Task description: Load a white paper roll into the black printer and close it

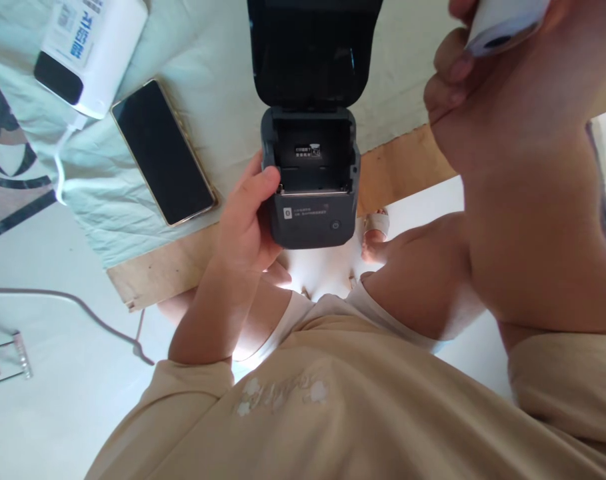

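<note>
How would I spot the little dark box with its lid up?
Look at the pale cloth over the wooden board. At its near edge the left hand grips a dark grey box. Unlike the flat phone beside it, its lid stands open.

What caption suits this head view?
Left hand grips an open small dark printer; right hand holds a white object.

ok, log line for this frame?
left hand: grips open printer | right hand: holds white object, raised | phone: on cloth
</note>
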A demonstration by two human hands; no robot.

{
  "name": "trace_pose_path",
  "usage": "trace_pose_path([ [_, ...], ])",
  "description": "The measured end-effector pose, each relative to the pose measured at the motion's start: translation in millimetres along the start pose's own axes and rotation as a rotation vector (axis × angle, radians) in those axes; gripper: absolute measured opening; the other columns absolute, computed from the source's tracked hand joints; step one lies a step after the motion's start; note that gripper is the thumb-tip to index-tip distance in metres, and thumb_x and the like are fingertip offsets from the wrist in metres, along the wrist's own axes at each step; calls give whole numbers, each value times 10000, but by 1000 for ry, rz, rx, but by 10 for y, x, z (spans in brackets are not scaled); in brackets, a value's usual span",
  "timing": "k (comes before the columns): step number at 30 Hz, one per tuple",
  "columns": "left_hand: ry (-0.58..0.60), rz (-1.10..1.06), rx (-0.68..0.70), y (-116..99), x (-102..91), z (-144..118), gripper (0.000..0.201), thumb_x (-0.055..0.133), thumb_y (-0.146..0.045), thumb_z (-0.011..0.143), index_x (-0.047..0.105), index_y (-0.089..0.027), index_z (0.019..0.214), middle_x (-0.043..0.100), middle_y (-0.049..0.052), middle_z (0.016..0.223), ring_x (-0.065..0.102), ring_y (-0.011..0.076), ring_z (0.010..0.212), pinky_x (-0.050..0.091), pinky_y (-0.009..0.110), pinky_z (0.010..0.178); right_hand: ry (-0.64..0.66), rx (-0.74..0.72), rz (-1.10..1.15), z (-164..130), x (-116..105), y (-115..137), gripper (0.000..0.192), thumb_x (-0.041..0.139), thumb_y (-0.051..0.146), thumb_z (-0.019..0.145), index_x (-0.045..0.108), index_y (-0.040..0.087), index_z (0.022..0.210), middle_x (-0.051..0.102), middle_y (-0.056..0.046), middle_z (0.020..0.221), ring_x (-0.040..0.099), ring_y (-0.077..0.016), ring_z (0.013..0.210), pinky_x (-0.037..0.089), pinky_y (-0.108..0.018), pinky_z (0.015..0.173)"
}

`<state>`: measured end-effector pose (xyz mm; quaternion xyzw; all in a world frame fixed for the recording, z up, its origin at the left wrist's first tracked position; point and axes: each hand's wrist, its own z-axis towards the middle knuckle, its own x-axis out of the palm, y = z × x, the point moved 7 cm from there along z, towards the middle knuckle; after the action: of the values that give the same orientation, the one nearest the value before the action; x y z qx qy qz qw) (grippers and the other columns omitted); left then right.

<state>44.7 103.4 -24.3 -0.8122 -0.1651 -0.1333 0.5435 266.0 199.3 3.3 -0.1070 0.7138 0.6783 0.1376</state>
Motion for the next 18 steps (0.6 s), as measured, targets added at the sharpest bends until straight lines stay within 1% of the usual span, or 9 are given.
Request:
trace_pose_path([
  [2, 10, -1, -5, 9, -3, -1, 206, 700, -421, 861, 715, -220, 901, 762, 11, 846, 772, 282, 1149, 617, 397, 1045, -132, 39, 173, -68, -3, -59, 223, 429, 436, 997, 458, 250, 1115, 522, -14, 864, 479, -83, 655, 308, -221, 487],
  [3, 16, 3, -9, 15, -5, -1, 212, 690, -415, 869, 724, -219, 944, 766, 9, 867, 767, 282, 1164, 612, 403, 1049, -150, 31, 241, -120, 10, -60, 200, 483, 395, 960, 463, 250, 1097, 512, -9, 858, 453, -83, 630, 291, -233, 462],
  [5, 20, 10, -14, 29, -16, 1, 254, 668, -405, 885, 732, -217, 1043, 771, 12, 908, 756, 285, 1193, 607, 417, 1051, -86, -41, 247, -216, 60, 6, 248, 585, 336, 889, 487, 251, 1100, 529, -7, 887, 442, -90, 618, 308, -263, 438],
  [6, 20, 11, -14, 34, -22, 3, 274, 660, -401, 889, 731, -214, 1076, 772, 17, 920, 753, 288, 1199, 606, 422, 1049, -49, -93, 184, -257, 74, 57, 275, 622, 310, 863, 506, 245, 1104, 547, -12, 908, 459, -98, 641, 353, -274, 463],
  [8, 8, 6, 1, 33, -41, 10, 303, 644, -406, 894, 725, -208, 1109, 770, 26, 932, 749, 294, 1199, 605, 428, 1044, -56, -217, -18, -320, 46, 166, 282, 655, 242, 830, 552, 220, 1092, 585, -27, 946, 508, -116, 746, 464, -287, 624],
  [11, 25, 8, 12, 32, -55, 24, 335, 647, -426, 892, 717, -193, 1123, 768, 37, 948, 742, 304, 1201, 600, 428, 1050, -83, -330, -290, -350, 26, 255, 286, 672, 209, 824, 601, 200, 1101, 636, -46, 1073, 557, -145, 920, 481, -303, 860],
  [13, 57, 27, -6, 45, -59, 33, 355, 657, -422, 897, 713, -189, 1159, 773, 44, 982, 729, 308, 1222, 594, 423, 1062, -56, -311, -375, -327, 48, 230, 377, 710, 244, 818, 605, 207, 1179, 635, -40, 1161, 571, -151, 929, 483, -304, 862],
  [15, 73, 28, -10, 51, -70, 40, 348, 656, -404, 904, 712, -189, 1172, 775, 41, 1013, 718, 306, 1238, 589, 417, 1072, -26, -258, -455, -294, 74, 180, 494, 756, 256, 783, 599, 216, 1249, 638, -32, 1134, 581, -161, 916, 490, -310, 847],
  [18, 84, -5, 7, 45, -76, 43, 304, 658, -375, 912, 717, -186, 1143, 776, 23, 1002, 726, 292, 1217, 588, 411, 1078, 0, -144, -642, -257, 85, 113, 568, 770, 230, 758, 599, 225, 1299, 665, -31, 1102, 618, -208, 984, 488, -357, 927],
])
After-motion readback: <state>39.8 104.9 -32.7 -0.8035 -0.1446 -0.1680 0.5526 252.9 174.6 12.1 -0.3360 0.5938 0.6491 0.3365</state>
